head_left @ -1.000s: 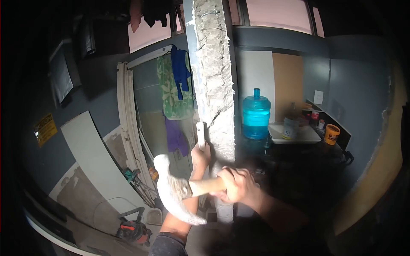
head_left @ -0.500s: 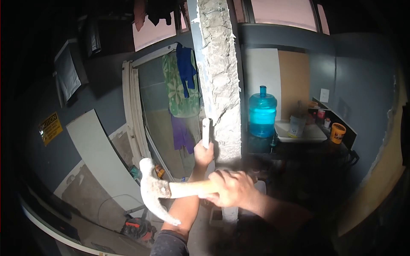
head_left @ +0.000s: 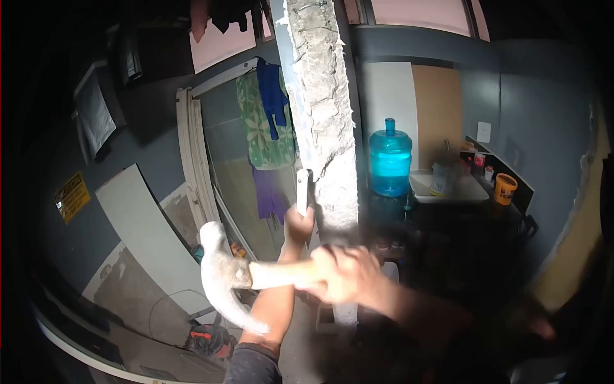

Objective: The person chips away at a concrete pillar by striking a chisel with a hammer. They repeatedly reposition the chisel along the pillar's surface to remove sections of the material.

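Note:
A rough, chipped concrete column (head_left: 326, 115) rises through the middle of the view. Against its left face, my left hand (head_left: 299, 224) is wrapped round a pale, flat metal tool (head_left: 302, 192) that points upward, its top end close to the broken surface. Nearer the camera, my right hand (head_left: 345, 272) grips the wooden handle of a claw hammer (head_left: 220, 272). The hammer lies sideways in the air, with its head to the left, in front of my left forearm, and its claw curves down.
A blue water bottle (head_left: 390, 160) stands on a dark counter beside a white tray (head_left: 470, 189) and an orange tub (head_left: 504, 190). Cloths (head_left: 262, 121) hang at a door frame on the left. A long board (head_left: 150, 237) leans at the left wall.
The whole view has shifted slightly, with the background a little higher and to the left. The hammer head has moved slightly left. Both hands keep their grips.

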A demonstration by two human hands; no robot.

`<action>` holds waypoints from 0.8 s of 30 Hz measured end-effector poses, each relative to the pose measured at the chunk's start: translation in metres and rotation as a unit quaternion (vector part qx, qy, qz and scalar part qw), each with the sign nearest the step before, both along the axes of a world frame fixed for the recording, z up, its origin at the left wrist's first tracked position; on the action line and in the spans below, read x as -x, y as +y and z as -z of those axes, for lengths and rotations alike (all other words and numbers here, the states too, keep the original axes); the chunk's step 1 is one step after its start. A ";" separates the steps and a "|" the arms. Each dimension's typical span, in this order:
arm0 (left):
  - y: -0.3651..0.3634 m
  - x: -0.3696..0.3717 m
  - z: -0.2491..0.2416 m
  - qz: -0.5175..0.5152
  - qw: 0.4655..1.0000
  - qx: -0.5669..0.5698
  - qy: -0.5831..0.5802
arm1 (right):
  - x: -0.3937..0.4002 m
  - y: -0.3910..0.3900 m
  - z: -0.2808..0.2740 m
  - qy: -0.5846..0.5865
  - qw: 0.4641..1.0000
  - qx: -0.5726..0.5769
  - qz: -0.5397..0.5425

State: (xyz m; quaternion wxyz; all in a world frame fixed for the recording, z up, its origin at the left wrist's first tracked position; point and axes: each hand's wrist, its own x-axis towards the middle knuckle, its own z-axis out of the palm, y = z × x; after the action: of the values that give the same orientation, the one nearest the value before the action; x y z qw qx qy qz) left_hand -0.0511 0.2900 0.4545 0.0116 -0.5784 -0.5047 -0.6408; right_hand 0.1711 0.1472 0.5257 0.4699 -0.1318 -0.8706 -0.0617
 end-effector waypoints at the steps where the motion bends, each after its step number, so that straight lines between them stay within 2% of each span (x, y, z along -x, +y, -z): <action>1: -0.002 -0.001 -0.002 -0.043 0.999 0.018 0.015 | 0.001 0.019 0.002 0.000 1.000 -0.013 0.011; 2: -0.002 -0.004 -0.005 -0.118 0.987 0.105 -0.019 | 0.000 0.037 0.005 -0.055 0.991 0.069 0.097; 3: 0.039 0.038 0.041 -0.174 0.935 0.048 0.304 | -0.002 0.051 -0.002 -0.080 0.970 0.156 0.167; 5: 0.002 0.004 0.005 -0.067 0.981 0.146 0.109 | -0.003 0.082 0.014 -0.059 0.936 0.244 0.245; 6: 0.017 0.006 0.023 -0.111 0.980 0.072 0.149 | -0.004 0.079 0.028 -0.059 0.943 0.225 0.237; 7: 0.029 0.008 0.028 -0.109 0.981 0.056 0.148 | -0.008 0.073 0.039 -0.063 0.950 0.197 0.234; 9: 0.040 0.006 0.050 -0.158 0.958 -0.038 0.234 | -0.014 0.033 0.026 -0.088 0.950 0.232 0.188; 11: 0.018 -0.014 0.048 -0.186 0.978 0.092 0.021 | -0.010 0.013 0.030 -0.026 0.968 0.232 0.094; 12: 0.001 -0.022 0.049 -0.265 0.955 0.113 0.073 | -0.010 0.000 0.028 -0.031 0.964 0.251 0.087; 13: -0.025 -0.022 0.049 -0.149 0.983 0.105 -0.029 | -0.013 -0.010 0.029 -0.035 0.957 0.274 0.083; 15: -0.048 -0.009 0.097 -0.144 0.983 0.079 -0.081 | -0.015 -0.010 0.060 0.008 0.957 0.289 -0.011; 16: -0.062 0.006 0.129 -0.136 0.984 0.102 -0.060 | -0.017 -0.009 0.075 0.006 0.958 0.286 -0.022; 17: -0.074 0.022 0.173 -0.197 0.967 0.163 0.005 | -0.019 -0.009 0.086 0.005 0.959 0.282 -0.036; 18: -0.082 0.048 0.243 -0.239 0.942 0.061 0.230 | -0.025 -0.015 0.086 -0.001 0.946 0.321 -0.042; 19: -0.083 0.094 0.345 -0.193 0.966 0.132 0.110 | -0.028 -0.016 0.091 0.018 0.936 0.344 -0.075; 20: -0.113 0.084 0.357 -0.157 0.975 0.140 0.076 | -0.031 -0.015 0.102 0.032 0.938 0.334 -0.091; 21: -0.142 0.092 0.404 -0.118 0.965 0.214 -0.096 | -0.033 -0.014 0.114 0.044 0.939 0.324 -0.108; 22: -0.179 0.090 0.452 -0.190 0.962 0.194 0.025 | -0.037 -0.018 0.117 0.069 0.937 0.316 -0.133; 23: -0.222 0.064 0.427 -0.171 0.933 0.315 -0.009 | -0.040 -0.021 0.129 0.053 0.937 0.324 -0.115; 24: -0.259 0.059 0.448 -0.253 0.829 0.498 -0.031 | -0.043 -0.022 0.134 0.067 0.933 0.327 -0.137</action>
State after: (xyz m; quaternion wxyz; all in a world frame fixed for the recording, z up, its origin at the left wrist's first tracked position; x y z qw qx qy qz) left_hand -0.1097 0.0313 0.0060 -0.1318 -0.3382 -0.8840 -0.2946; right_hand 0.2143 0.1250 0.3921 0.4617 -0.1609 -0.8190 0.3003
